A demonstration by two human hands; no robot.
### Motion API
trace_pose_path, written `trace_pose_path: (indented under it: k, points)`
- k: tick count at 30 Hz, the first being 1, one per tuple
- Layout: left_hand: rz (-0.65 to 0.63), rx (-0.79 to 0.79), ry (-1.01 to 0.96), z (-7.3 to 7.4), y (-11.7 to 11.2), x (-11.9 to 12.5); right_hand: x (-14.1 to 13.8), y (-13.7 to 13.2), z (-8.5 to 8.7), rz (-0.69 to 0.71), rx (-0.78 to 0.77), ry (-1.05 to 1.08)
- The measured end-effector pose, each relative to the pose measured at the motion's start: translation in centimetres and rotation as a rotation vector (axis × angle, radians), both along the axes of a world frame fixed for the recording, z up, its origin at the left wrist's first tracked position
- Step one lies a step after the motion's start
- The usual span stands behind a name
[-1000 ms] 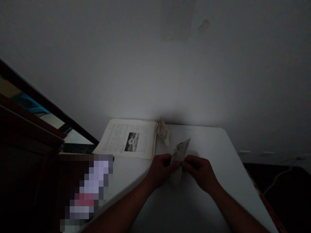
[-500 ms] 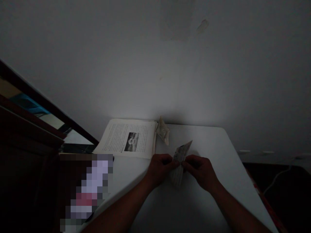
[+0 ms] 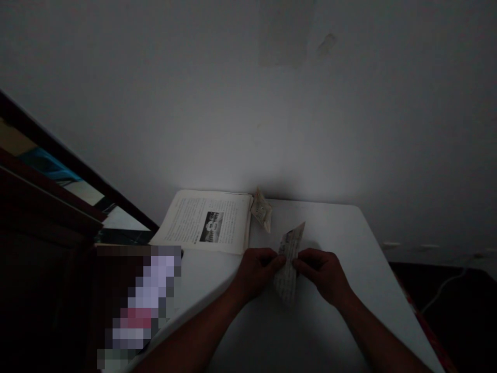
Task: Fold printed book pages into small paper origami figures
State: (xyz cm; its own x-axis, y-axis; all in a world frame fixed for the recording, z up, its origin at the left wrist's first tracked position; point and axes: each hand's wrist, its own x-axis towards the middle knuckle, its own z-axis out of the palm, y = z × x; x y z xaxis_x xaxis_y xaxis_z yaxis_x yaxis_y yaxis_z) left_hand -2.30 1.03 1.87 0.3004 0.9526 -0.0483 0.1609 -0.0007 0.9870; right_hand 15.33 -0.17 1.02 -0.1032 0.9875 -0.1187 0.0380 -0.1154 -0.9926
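A folded sheet of printed paper is held above the white table, its pointed top tilted to the right. My left hand pinches its left edge between thumb and fingers. On the opposite edge, my right hand grips it in the same way. Behind them a second folded paper piece, diamond-like in outline, rests beside an open book with printed text and a dark picture. The fingertips behind the sheet are partly hidden, and the light is dim.
The white table stands against a grey wall. At the left, a blurred-out patch covers something by the table edge. A dark slanting rail runs to the table's back left corner. A white cable hangs at the right.
The folded paper has turned slightly, showing more of its printed face, and my hands are a little further apart. The book and the second paper piece lie as before.
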Motion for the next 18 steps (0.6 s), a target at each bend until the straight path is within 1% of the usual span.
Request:
trace_pose_path:
  k: [4,9,13,18]
  points:
    - [0.014,0.010,-0.019,0.03,-0.04,0.03,0.04,-0.05,0.08,0.054,-0.009,0.014]
    - [0.011,0.027,-0.051,-0.01,-0.03,-0.02,0.08,-0.02,0.01,0.069,-0.015,0.054]
    - [0.044,0.036,-0.049,0.12,-0.11,-0.02,0.18,0.01,-0.12,0.120,-0.028,0.062]
    - [0.062,0.003,-0.073,0.40,-0.10,0.01,0.24,0.01,-0.09,0.141,-0.026,0.037]
